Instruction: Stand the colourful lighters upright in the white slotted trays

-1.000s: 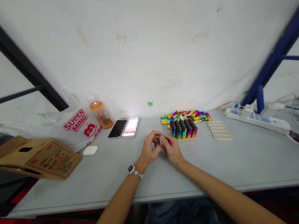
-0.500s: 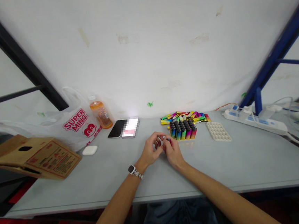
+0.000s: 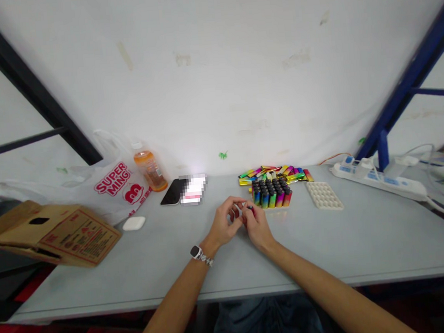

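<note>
My right hand (image 3: 257, 225) is closed around a lighter (image 3: 250, 207); only its dark top end shows between the fingers. My left hand (image 3: 227, 222) is curled, its thumb and fingertips meeting the right fingers at the same lighter, whose body is mostly hidden. A watch (image 3: 195, 251) is on the left wrist. Just beyond the right hand, several rainbow-coloured lighters with black tops (image 3: 271, 193) stand upright in rows in a pale tray. Shiny coloured pieces (image 3: 295, 173) lie in a loose heap behind them.
A pale tray with round hollows (image 3: 324, 196) lies at right, before a white power strip (image 3: 379, 181) with cables. At left are a cardboard box (image 3: 76, 236), a plastic bag (image 3: 103, 190), an orange drink bottle (image 3: 150, 170), a white case (image 3: 134, 224) and a phone (image 3: 173, 191).
Both hands stay together in the same place, with barely a shift of the fingers. The objects on the table have not moved.
</note>
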The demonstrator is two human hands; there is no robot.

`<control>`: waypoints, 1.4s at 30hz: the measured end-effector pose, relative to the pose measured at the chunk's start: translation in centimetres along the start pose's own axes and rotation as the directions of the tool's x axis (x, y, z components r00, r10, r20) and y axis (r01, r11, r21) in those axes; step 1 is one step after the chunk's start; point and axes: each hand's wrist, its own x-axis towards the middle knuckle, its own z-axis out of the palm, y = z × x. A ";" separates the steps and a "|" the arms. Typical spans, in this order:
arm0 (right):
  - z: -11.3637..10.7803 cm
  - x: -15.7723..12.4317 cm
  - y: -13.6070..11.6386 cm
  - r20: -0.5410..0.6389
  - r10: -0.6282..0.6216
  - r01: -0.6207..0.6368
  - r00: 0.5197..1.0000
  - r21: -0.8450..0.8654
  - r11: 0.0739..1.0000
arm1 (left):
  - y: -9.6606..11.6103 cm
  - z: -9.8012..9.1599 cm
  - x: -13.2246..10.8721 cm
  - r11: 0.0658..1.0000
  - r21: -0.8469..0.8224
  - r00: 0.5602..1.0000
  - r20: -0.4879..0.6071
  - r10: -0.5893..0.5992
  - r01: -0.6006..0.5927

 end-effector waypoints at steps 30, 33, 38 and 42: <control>-0.2 -0.2 -0.3 0.042 0.007 -0.009 0.999 0.034 0.999 | 0.2 0.0 0.0 0.999 0.008 0.999 -0.006 0.036 -0.036; -0.2 -0.3 -0.1 0.051 0.010 -0.013 0.999 0.074 0.997 | 0.1 -0.1 0.0 0.999 0.009 0.999 -0.006 0.039 -0.039; -0.1 -0.2 0.4 0.028 0.017 -0.019 0.999 0.071 0.997 | 0.1 -0.1 0.0 0.999 0.016 0.999 0.003 0.047 -0.047; -0.1 -0.2 0.3 0.017 -0.020 0.020 1.000 0.046 0.999 | -0.2 -0.1 0.0 0.998 0.014 0.998 0.002 0.067 -0.067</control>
